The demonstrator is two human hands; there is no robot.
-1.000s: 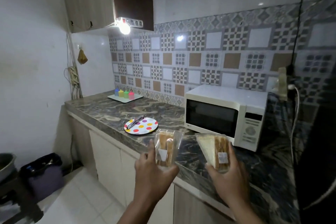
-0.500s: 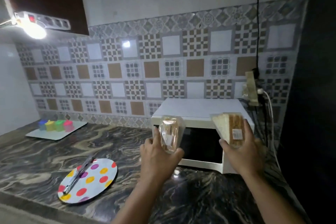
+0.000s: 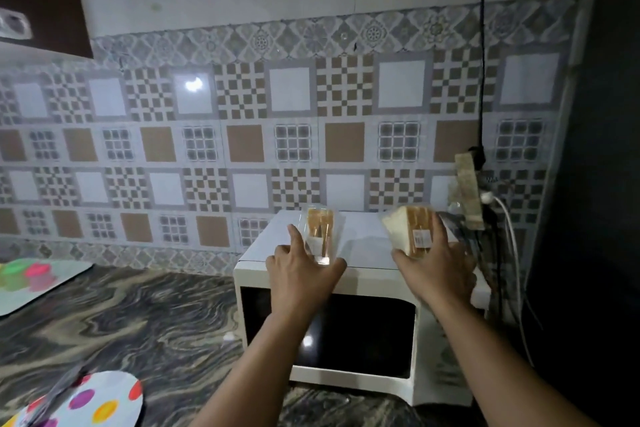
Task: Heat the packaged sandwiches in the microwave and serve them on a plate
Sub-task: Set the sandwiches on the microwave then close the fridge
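My left hand point(image 3: 301, 272) grips a clear-wrapped sandwich point(image 3: 320, 230) over the top of the white microwave point(image 3: 363, 291). My right hand point(image 3: 436, 265) grips a second packaged sandwich point(image 3: 410, 227), white bread with a small label, above the microwave's right side. Whether either pack touches the microwave top I cannot tell. The microwave door is shut, its dark window facing me. A round plate with coloured dots point(image 3: 100, 402) lies on the counter at the lower left, with metal tongs point(image 3: 57, 392) across it.
The dark marbled counter point(image 3: 138, 319) runs left of the microwave. A white tray point(image 3: 20, 291) with small coloured containers point(image 3: 24, 272) sits at the far left. A wall socket with plugs and cables point(image 3: 474, 191) hangs right of the microwave, beside a dark tall surface point(image 3: 588, 184).
I have stepped closer to the microwave. Both hands have carried the sandwiches forward and up, from in front of the door to over its top.
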